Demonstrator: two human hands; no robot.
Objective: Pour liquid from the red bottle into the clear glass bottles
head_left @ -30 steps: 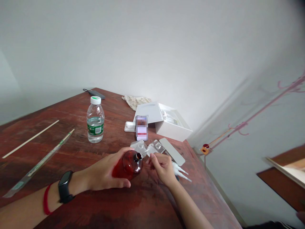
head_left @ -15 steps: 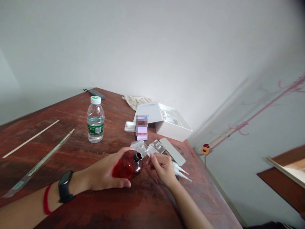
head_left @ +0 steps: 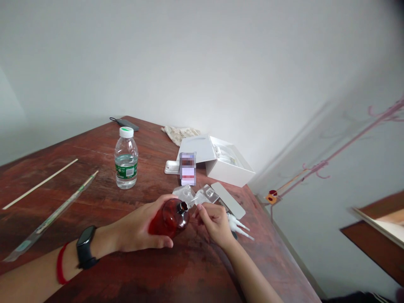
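Observation:
My left hand (head_left: 139, 227) is wrapped round a small round red bottle (head_left: 170, 218), tilted so that its dark open neck points right. My right hand (head_left: 214, 221) sits just to the right of the neck, fingers pinched together on something too small to make out. Clear plastic blister trays (head_left: 197, 195) lie on the wooden table (head_left: 94, 198) just behind both hands. Small white nozzle tips (head_left: 238, 225) lie by my right hand. A black watch and a red band are on my left wrist.
A water bottle (head_left: 126, 158) with a white cap stands further back. An open white box (head_left: 221, 162), a small upright carton (head_left: 187, 169), a flat grey strip (head_left: 227, 200), a cloth (head_left: 179, 134) and a dark object (head_left: 126, 123) lie behind. Two long sticks (head_left: 50, 202) lie at left. The table edge runs close on the right.

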